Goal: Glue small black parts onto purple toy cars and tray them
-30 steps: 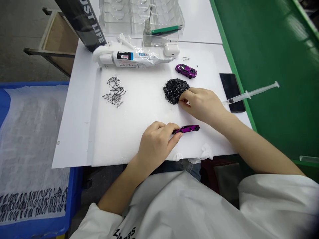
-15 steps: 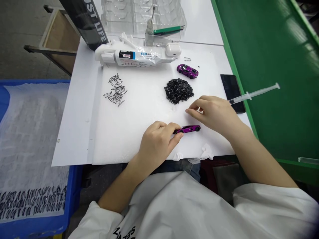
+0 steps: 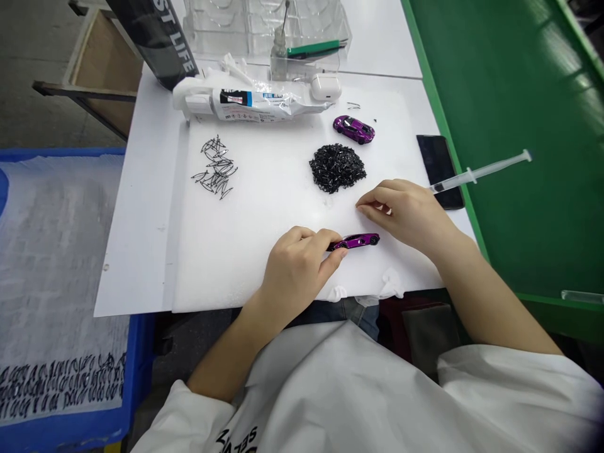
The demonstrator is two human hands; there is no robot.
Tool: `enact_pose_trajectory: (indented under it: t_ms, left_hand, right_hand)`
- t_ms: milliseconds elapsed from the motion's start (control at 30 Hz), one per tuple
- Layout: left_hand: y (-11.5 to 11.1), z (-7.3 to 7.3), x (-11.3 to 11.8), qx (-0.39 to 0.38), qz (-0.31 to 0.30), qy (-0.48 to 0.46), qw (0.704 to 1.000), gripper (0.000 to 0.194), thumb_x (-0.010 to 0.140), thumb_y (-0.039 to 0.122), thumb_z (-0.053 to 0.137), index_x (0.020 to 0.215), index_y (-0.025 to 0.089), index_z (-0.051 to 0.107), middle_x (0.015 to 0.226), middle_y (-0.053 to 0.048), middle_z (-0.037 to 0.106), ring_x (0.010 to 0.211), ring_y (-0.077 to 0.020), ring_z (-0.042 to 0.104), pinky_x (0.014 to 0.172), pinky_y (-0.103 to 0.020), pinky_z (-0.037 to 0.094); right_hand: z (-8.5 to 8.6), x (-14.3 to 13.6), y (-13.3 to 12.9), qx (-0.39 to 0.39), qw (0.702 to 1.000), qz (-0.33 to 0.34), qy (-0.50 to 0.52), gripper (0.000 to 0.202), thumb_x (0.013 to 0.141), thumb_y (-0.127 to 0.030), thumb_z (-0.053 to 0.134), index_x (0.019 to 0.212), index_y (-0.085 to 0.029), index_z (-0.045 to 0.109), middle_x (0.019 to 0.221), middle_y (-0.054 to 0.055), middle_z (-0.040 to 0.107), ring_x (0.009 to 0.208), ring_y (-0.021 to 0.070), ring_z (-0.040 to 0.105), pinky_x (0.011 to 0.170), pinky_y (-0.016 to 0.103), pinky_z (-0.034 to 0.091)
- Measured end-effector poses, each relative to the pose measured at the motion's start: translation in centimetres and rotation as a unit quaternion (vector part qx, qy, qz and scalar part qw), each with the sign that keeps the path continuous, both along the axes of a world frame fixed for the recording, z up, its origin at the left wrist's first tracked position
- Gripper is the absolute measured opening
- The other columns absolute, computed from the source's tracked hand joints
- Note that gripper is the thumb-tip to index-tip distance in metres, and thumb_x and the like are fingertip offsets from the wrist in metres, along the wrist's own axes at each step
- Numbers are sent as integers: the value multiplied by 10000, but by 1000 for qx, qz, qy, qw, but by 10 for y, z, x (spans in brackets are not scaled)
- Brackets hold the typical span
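My left hand [image 3: 297, 261] is closed on the rear part of a purple toy car [image 3: 356, 241], its thumb and forefinger pinching it low over the white foam sheet [image 3: 236, 245]. My right hand [image 3: 406, 211] is to the right of the car, thumb and fingertips drawn together just above the sheet. Anything between those fingertips is too small to make out. A syringe [image 3: 476, 174] juts out from behind the right hand across a phone [image 3: 438, 165]; whether the hand touches it I cannot tell. Beyond the hands lie a heap of small black pieces [image 3: 337, 167] and a second purple toy car [image 3: 353, 129].
Thin black loop-shaped parts [image 3: 214, 170] lie at the left of the sheet. Along the back are a glue tube [image 3: 255, 105], a white case [image 3: 325, 87], tweezers [image 3: 316, 48], a small bottle [image 3: 279, 56] and a clear tray [image 3: 217, 28]. A blue bin [image 3: 136, 371] stands lower left.
My right hand has shifted slightly right, and its thumb and fingertips have closed together. My left hand keeps its hold on the toy car. The whole view has shifted a little.
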State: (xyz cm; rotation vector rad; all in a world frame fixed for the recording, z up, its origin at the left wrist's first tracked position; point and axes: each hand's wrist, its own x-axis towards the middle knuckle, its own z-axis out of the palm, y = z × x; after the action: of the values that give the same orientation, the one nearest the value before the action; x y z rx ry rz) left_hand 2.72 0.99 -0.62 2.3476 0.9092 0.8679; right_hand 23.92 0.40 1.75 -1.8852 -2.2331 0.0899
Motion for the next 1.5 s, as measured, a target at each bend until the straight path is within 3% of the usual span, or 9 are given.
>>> enact_pose_trajectory:
  t_ms: [133,267,467,700,1000,1233,1500]
  left_hand:
    - [0,0,0,-1,3,4,1000,128,867,260,556,916,171,633,761,-15,666,764,-150,589,679,-253,493]
    - [0,0,0,-4,5,4,1000,129,866,248,544,919,173,634,757,-12,668,767,-151,589,688,-259,494]
    - [-1,1,0,0,7,7,1000,129,868,251,538,915,176,632,763,-12,673,763,-149,587,678,-256,491]
    - [-1,0,1,-5,8,9,1000,126,870,252,536,916,184,632,754,-9,668,777,-146,586,699,-256,499]
    - [-1,1,1,-5,7,12,1000,134,875,254,530,921,179,632,761,-9,670,774,-144,584,696,-257,499]
    - [0,0,1,-1,10,8,1000,131,869,250,539,915,176,637,760,-10,668,769,-145,585,693,-252,493]
    - [-1,0,1,1,8,15,1000,135,865,245,545,915,168,644,755,-22,665,770,-155,588,685,-261,494]
  right_hand:
    - [-2,-2,1,20,1000,-4,-15,150,798,-180,503,760,-170,648,729,49,645,656,161,556,599,293,444]
    - [4,-8,-10,111,993,-7,-26,159,814,-199,506,729,-200,640,679,40,643,640,163,571,595,304,460]
    - [6,-22,-39,240,958,150,-40,65,772,-189,616,748,-237,652,625,3,649,558,128,555,532,270,469]
    - [-6,-20,-45,225,962,146,-43,84,769,-200,636,828,-256,656,625,-15,643,589,121,546,568,266,463]
    - [-5,-24,-42,255,952,166,-23,113,775,-170,626,833,-266,643,580,-31,619,530,106,488,518,248,438]
    - [-5,-26,-44,232,959,147,-63,111,794,-202,605,814,-292,665,548,-32,599,511,108,478,508,265,423]
    - [1,-24,-38,199,960,182,-77,99,805,-204,583,802,-282,645,558,-22,566,523,102,437,512,247,383]
